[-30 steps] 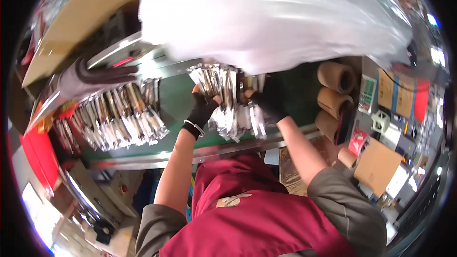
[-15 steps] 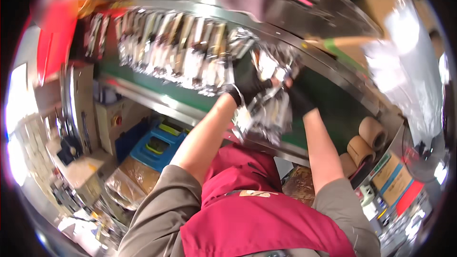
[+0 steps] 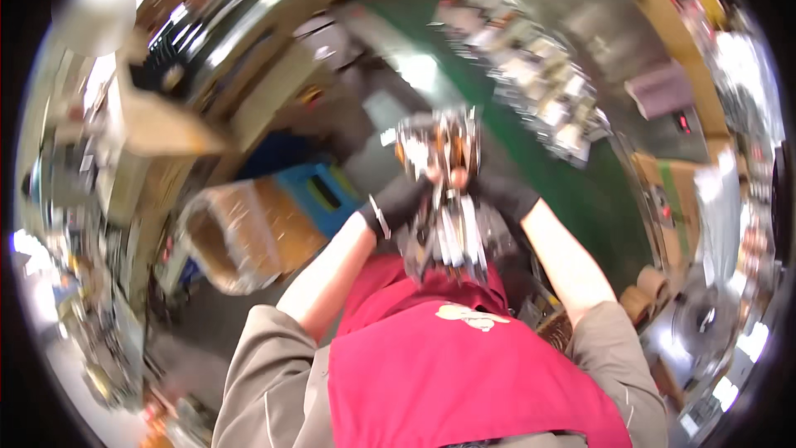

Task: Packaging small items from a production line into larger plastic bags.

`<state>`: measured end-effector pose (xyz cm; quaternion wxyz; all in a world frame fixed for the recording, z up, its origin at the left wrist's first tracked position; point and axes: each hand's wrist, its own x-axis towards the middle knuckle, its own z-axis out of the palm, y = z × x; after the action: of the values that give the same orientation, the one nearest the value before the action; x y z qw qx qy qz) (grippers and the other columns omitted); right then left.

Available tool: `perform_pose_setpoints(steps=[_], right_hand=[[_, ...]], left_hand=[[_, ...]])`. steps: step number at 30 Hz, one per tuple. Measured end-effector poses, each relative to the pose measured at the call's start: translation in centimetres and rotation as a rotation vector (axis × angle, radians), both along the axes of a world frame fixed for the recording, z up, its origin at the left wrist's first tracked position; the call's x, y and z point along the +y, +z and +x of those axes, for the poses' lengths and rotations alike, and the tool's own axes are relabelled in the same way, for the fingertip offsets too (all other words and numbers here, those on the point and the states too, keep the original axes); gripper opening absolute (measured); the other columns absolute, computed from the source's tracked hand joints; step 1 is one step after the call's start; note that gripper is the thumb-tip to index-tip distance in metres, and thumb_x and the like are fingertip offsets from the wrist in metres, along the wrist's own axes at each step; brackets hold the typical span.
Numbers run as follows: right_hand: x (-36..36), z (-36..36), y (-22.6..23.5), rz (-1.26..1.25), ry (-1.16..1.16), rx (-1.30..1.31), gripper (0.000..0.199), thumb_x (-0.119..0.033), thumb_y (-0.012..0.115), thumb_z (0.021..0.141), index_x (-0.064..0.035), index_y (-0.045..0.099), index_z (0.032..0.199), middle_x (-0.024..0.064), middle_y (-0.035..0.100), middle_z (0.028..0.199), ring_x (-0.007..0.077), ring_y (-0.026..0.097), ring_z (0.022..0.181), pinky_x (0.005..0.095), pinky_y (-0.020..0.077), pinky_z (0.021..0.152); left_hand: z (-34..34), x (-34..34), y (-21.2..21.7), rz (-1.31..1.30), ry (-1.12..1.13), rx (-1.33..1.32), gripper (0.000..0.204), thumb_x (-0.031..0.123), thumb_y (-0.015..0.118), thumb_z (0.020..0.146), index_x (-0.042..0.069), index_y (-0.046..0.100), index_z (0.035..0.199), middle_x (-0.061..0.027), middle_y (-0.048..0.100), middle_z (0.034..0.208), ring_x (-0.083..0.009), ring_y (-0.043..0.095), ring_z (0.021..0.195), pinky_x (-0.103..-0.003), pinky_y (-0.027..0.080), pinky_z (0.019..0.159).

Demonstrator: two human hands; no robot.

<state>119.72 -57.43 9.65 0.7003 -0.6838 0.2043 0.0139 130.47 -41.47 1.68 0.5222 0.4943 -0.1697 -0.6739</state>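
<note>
In front of my red apron [image 3: 448,365], a bundle of shiny, clear-wrapped packets [image 3: 452,232] is held between both hands. My left hand [image 3: 406,199], in a black glove with bare fingertips, grips its left side. On the other side my right hand [image 3: 499,197], gloved the same way, closes round it. The thumbs meet near the middle of the bundle. Blur hides what the wrappers contain. Beyond the hands, a row of similar wrapped packets [image 3: 531,66] lies on a green conveyor belt [image 3: 580,207].
To the left stands an open cardboard box [image 3: 265,228] lined with clear plastic, beside a blue plastic crate [image 3: 319,195]. Tape rolls [image 3: 647,292] sit at the right. A mauve cloth [image 3: 659,90] rests on the metal surface past the belt.
My view and body have turned left, away from the belt. Both hands have lifted the bundle off the belt and drawn it close to my apron.
</note>
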Motion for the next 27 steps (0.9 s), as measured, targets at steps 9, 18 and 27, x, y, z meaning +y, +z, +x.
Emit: perform_pose_setpoints(steps=[9,18,27], right_hand=[[35.7,33.8,8.2,-0.167,-0.088,-0.728,0.091,-0.022,0.082,0.062,-0.0034,0.027,0.132,0.0122,0.052,0.113,0.0246,0.056,0.093,0.0323,0.049,0.078],[42.4,31.7,-8.7,-0.291,-0.074,0.071,0.087,-0.039,0.065,0.076,0.0048,0.021,0.136,0.0214,0.052,0.115,0.0245,0.055,0.106,0.032,0.0448,0.087],[32.1,27.6,-1.9,-0.019,0.567,0.072,0.076,-0.044,0.059,0.08,0.001,0.033,0.136,0.0231,0.054,0.12,0.0269,0.053,0.11,0.0339,0.0406,0.092]], left_hand=[[33.6,39.0,5.0,-0.448,0.999,-0.085,0.065,0.05,0.044,0.089,-0.001,0.039,0.128,-0.0178,0.055,0.116,-0.0302,0.061,0.093,-0.042,0.053,0.078],[25.1,36.8,-3.7,0.308,1.127,-0.772,0.052,0.029,0.049,0.093,0.009,0.033,0.138,-0.0049,0.043,0.13,-0.0182,0.042,0.114,-0.029,0.036,0.097],[24.2,39.9,-5.9,0.56,0.897,-0.609,0.067,0.029,0.053,0.088,0.0,0.022,0.14,-0.0188,0.042,0.132,-0.0318,0.045,0.116,-0.041,0.036,0.096]])
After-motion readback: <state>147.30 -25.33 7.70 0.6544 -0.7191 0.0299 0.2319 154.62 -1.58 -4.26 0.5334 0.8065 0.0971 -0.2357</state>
